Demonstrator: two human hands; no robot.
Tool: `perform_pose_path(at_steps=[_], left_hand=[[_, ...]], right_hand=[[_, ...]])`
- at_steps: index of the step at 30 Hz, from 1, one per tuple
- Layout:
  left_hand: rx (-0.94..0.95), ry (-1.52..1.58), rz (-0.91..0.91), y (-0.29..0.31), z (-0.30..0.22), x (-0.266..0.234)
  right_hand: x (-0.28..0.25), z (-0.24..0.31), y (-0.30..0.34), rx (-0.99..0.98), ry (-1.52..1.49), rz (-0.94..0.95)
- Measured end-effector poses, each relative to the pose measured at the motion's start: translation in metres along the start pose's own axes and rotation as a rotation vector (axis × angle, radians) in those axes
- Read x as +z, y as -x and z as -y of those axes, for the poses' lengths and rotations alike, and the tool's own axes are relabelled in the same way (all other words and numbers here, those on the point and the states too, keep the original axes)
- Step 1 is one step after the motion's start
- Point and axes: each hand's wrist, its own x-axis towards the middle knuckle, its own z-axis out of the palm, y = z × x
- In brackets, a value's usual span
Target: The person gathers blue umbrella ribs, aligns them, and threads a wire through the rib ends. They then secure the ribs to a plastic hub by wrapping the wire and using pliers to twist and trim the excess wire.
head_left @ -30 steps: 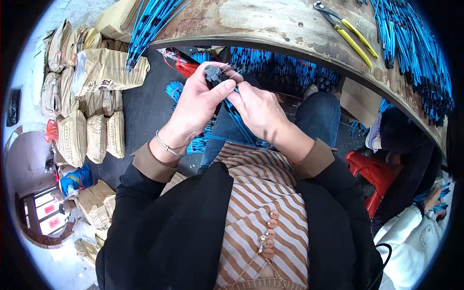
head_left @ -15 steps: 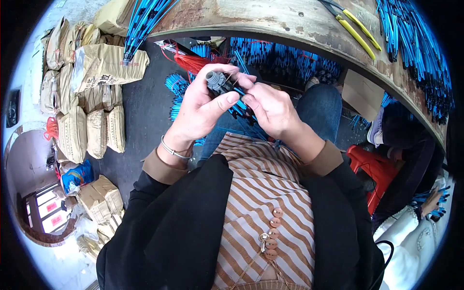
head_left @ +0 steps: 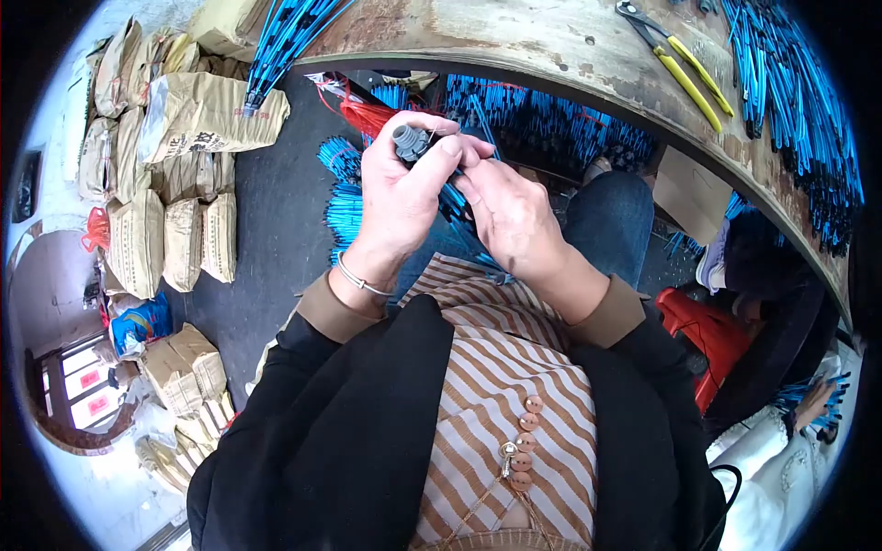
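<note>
A grey plastic fitting with a ribbed, threaded end (head_left: 411, 143) sits in my left hand (head_left: 400, 193), whose thumb and fingers are wrapped round it. Close against it, my right hand (head_left: 510, 209) is closed too, its thumb and fingertips pinched at the fitting's far side. What the right fingertips hold is mostly hidden, though thin blue tubes (head_left: 457, 200) show under and between the hands. Both hands are held over my lap, in front of the workbench edge.
The curved wooden bench (head_left: 514, 32) carries yellow-handled pliers (head_left: 694, 87) and a pile of blue tubes (head_left: 795, 110). More blue bundles (head_left: 347, 216) lie below. Paper sacks (head_left: 138, 243) are stacked on the left. A red stool (head_left: 703, 335) and another person's leg (head_left: 772, 317) are at right.
My left thumb has moved up over the fitting, covering more of it, and my right hand has turned slightly and shifted a little. The view has shifted slightly.
</note>
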Motion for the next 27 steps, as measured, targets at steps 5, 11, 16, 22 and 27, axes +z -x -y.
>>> perform_pose_path(at_steps=[5, 11, 16, 22, 27], left_hand=[[0.015, -0.066, -0.045, 0.000, -0.004, 0.009], [-0.004, -0.050, -0.038, -0.001, -0.004, 0.004], [0.044, -0.028, 0.068, -0.004, -0.001, -0.004], [-0.006, -0.073, 0.182, -0.005, -0.010, -0.010], [0.011, -0.060, 0.222, -0.007, -0.008, -0.005]], right_hand=[[-0.007, 0.006, 0.003, 0.068, 0.072, 0.067], [-0.022, -0.005, 0.001, -0.062, 0.022, -0.051], [-0.018, -0.026, 0.001, -0.084, 0.030, 0.016], [-0.007, -0.018, 0.008, 0.067, -0.160, -0.036], [-0.015, -0.014, 0.010, -0.014, 0.010, -0.046]])
